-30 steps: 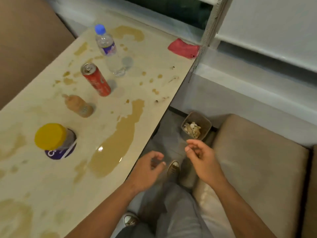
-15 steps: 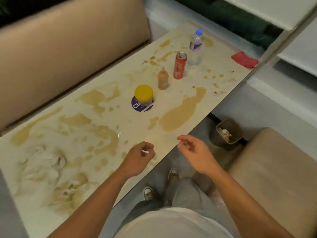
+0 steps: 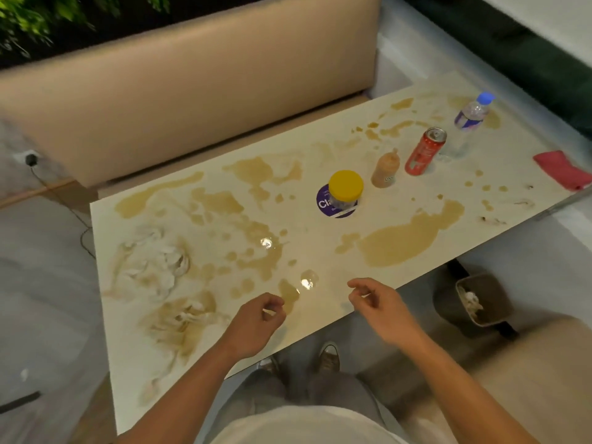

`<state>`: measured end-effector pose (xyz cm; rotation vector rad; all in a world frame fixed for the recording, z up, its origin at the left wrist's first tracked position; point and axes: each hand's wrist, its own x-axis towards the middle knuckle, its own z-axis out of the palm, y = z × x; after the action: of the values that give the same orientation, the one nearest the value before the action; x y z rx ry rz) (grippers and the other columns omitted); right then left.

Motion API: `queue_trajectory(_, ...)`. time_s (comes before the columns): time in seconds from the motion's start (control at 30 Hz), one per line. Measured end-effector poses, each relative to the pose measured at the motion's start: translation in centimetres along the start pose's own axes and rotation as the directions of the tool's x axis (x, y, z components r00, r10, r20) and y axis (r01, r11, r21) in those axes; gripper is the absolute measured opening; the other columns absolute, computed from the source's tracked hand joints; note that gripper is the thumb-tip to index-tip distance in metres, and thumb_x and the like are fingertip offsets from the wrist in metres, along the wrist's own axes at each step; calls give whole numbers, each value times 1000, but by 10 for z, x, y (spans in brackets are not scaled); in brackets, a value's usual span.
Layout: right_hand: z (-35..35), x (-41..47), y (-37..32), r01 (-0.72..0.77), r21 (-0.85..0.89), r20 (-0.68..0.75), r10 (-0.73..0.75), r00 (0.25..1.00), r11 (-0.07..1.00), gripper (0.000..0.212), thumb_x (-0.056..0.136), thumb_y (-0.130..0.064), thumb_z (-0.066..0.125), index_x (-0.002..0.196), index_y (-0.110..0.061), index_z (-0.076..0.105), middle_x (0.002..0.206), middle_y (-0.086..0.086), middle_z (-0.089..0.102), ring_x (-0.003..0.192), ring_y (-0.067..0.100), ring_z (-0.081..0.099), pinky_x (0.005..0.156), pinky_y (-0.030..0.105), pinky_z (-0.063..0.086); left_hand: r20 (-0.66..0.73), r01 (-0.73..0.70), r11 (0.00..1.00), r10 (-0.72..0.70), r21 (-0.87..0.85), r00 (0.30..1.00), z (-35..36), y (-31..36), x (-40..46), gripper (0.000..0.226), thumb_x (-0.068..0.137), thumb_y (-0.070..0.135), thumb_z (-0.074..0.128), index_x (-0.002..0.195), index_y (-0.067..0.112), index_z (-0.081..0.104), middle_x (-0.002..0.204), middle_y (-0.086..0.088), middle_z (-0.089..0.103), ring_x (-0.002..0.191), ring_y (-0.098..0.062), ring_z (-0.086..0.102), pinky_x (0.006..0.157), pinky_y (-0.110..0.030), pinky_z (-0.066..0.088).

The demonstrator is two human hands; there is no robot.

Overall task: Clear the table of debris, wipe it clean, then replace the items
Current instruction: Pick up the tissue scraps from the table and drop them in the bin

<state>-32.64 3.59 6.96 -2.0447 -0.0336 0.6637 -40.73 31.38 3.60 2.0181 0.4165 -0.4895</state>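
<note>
From the head view, both hands hovered over the near edge of the tabletop (image 3: pixel 320 245), the left hand (image 3: pixel 256 322) and the right hand (image 3: pixel 381 307) alike with fingers loosely curled and holding nothing. The debris left to clear — two wads of soaked tissue (image 3: pixel 153 261) — lay to the left of the hands, one farther in and one nearer the front edge, so the left hand was the closer and the likely one to reach. The bin (image 3: pixel 480 302) stood on the floor to the right, beyond the right hand. The jar (image 3: pixel 344 193), sauce bottle (image 3: pixel 386 169), can (image 3: pixel 424 152) and water bottle (image 3: pixel 472 115) stood upright in a line running away to the far right, with the red cloth (image 3: pixel 562 169) at that end — well apart from either hand.
</note>
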Motion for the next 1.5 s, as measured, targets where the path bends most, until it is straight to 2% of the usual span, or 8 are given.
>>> queue_trajectory(0.33, 104, -5, -35, -1, -34, 28, 2, 1000, 999, 19, 100, -25, 62, 116, -35, 66, 92, -10, 67, 68, 1, 59, 70, 16, 49, -45, -51, 980, 61, 192, 997, -96, -79, -13, 20, 96, 31, 66, 115, 31, 62, 106, 14, 64, 86, -5, 63, 75, -11, 47)
queue_trajectory(0.47, 160, -4, -48, -24, -77, 45, 27, 999, 997, 20, 101, -29, 60, 120, -34, 65, 99, -12, 66, 73, -4, 60, 72, 13, 49, -75, -61, 949, 88, 308, 993, -140, -108, -2, 29, 94, 27, 68, 123, 25, 64, 114, 8, 64, 91, -7, 62, 81, -20, 48)
queue_trajectory(0.6, 210, -5, -56, -46, -119, 68, 54, 996, 992, 23, 103, -32, 56, 124, -33, 65, 103, -16, 64, 80, -7, 61, 75, 9, 46, 21, -100, 898, 100, 429, 995, -162, -122, 20, 49, 96, 28, 65, 143, 30, 53, 133, 2, 52, 109, -16, 60, 93, -27, 47)
queue_trajectory(0.7, 240, -7, -58, -40, -164, 102, 57, 993, 986, 26, 103, -34, 55, 126, -32, 65, 105, -15, 64, 87, 1, 63, 78, 11, 46, 116, -141, 847, 94, 512, 989, -163, -124, 34, 55, 96, 31, 66, 148, 32, 48, 137, 2, 47, 112, -17, 60, 94, -29, 49)
queue_trajectory(0.9, 278, -4, -58, 21, -235, 169, 20, 985, 972, 27, 104, -33, 54, 129, -30, 63, 108, -13, 63, 87, 3, 58, 81, 14, 43, 212, -250, 718, 145, 650, 966, -156, -129, 48, 32, 97, 19, 58, 127, 24, 67, 119, -1, 56, 103, -24, 63, 83, -33, 50)
queue_trajectory(1.07, 291, 8, -68, 86, -287, 178, -35, 983, 954, 30, 103, -29, 54, 132, -25, 63, 115, -8, 63, 92, 8, 57, 88, 23, 47, 165, -237, 781, 173, 578, 971, -170, -126, 55, 26, 95, 8, 57, 113, 15, 74, 108, -4, 64, 95, -21, 64, 79, -28, 51)
queue_trajectory(1.33, 323, 36, -84, 227, -505, 246, -113, 963, 833, 46, 101, -25, 55, 146, -24, 50, 139, 0, 48, 94, 26, 64, 78, 30, 47, -16, -187, 928, 203, 324, 979, -221, -98, 48, 13, 93, 10, 65, 96, 20, 73, 93, 10, 69, 80, -1, 61, 65, -11, 41)
queue_trajectory(1.5, 330, 45, -79, 256, -643, 239, -128, 963, 722, 49, 100, -23, 52, 148, -20, 46, 129, 7, 53, 90, 34, 63, 70, 36, 47, -27, -179, 941, 195, 286, 980, -235, -98, 36, 7, 94, 18, 68, 94, 25, 68, 89, 9, 67, 76, -5, 60, 64, -14, 41)
